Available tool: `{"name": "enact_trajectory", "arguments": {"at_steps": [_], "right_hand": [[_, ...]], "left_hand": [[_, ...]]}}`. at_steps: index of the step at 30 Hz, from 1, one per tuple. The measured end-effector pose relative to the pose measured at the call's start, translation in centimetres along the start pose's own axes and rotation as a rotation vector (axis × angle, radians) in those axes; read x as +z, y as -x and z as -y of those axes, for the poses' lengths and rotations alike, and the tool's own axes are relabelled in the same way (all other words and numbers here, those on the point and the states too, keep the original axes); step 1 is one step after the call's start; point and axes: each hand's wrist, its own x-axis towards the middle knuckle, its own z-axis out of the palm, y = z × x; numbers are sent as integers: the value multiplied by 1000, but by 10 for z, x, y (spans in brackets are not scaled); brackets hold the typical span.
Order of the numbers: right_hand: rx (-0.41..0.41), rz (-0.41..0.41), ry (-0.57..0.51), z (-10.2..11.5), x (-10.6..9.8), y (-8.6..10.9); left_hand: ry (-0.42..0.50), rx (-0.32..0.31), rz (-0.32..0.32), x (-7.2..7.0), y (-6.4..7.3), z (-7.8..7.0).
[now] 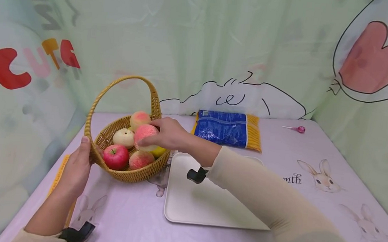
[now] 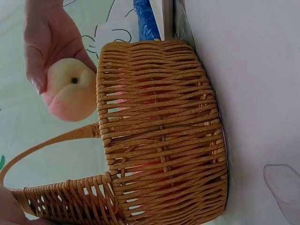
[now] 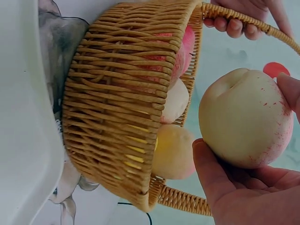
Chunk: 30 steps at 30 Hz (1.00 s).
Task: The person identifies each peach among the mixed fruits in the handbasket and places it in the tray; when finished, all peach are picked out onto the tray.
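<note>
A wicker basket (image 1: 133, 176) with a tall arched handle stands on the table's left side. My left hand (image 1: 77, 168) grips the foot of its handle at the near left. Over the basket's right part, my right hand (image 1: 173, 134) holds a pink and cream peach (image 3: 246, 119) between thumb and fingers. Inside the basket lie a red apple (image 1: 116, 157), a pale round fruit (image 1: 123, 138), a peach (image 1: 141, 160) in front and another peach (image 1: 140, 119) behind. Something yellow (image 1: 159, 152) shows partly under the held peach; its shape is mostly hidden.
Right of the basket lies a white tray (image 1: 213, 215), partly beneath my right arm. A blue and yellow packet (image 1: 221, 129) rests behind it. A small pink lollipop-like item (image 1: 300, 129) is at the back right. Curtains surround the table on the back and sides.
</note>
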Motion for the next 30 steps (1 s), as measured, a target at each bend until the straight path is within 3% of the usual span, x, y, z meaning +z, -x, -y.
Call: {"name": "enact_trajectory", "arguments": {"at_steps": [16, 30], "right_hand": [[-19, -16, -110, -13, -14, 24], [22, -91, -217, -41, -22, 40]], "left_hand": [[-40, -3, -2, -1, 1, 0], [-14, 2, 14, -2, 0, 1]]}}
